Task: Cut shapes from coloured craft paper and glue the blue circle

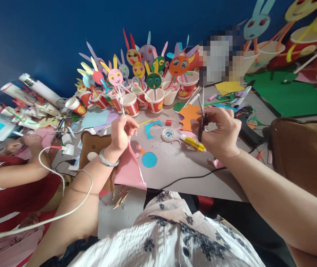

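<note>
One right hand (220,129): curled round scissors (204,119), handles part-hidden
Left hand (121,134): half-curled; perhaps pinching a strip (122,105), cannot tell

Pale left-wrist bangle (109,162), white crinkled garment (172,250), dark flowers (148,244)

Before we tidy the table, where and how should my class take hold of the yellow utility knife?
The yellow utility knife: probably grip mid-body, across its long narrow sides, coming from the wearer's near side. It lies flat and slantwise, its far end beside the round white dial, the right hand holding scissors close by. A blade isn't discernible, so avoid both ends.
</note>
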Demonstrator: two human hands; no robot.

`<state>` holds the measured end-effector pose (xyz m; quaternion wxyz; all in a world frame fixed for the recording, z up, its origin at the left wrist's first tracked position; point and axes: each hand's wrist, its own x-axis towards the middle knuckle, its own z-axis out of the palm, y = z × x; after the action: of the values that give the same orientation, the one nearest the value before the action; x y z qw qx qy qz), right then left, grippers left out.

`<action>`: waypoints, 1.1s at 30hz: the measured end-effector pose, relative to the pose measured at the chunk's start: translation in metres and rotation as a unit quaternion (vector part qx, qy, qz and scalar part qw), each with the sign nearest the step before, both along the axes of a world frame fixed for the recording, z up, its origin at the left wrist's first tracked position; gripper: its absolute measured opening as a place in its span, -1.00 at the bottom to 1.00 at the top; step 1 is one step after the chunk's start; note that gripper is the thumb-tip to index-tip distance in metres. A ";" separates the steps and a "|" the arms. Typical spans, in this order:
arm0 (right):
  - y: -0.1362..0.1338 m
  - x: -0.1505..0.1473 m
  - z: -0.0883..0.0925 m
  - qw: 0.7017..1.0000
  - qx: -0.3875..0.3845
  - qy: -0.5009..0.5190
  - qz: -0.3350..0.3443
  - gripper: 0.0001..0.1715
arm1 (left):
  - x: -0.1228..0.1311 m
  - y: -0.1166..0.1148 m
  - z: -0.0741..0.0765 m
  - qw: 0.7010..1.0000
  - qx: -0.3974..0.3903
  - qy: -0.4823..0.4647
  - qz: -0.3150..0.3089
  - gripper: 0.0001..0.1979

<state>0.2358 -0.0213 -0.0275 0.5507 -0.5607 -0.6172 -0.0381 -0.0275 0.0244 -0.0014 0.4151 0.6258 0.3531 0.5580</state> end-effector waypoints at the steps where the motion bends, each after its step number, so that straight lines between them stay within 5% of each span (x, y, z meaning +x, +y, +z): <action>1: 0.000 0.000 0.000 1.000 0.002 0.000 0.000 -0.89 | 0.000 0.000 0.000 1.000 0.001 0.000 -0.001 -0.37; 33: 0.003 0.012 0.004 0.998 -0.026 0.012 -0.061 -0.86 | -0.001 -0.002 0.002 1.000 0.006 0.008 0.013 -0.38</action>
<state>0.2475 -0.0187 -0.0238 0.5398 -0.6120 -0.5759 -0.0491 -0.0283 0.0222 0.0003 0.4009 0.6279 0.3613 0.5608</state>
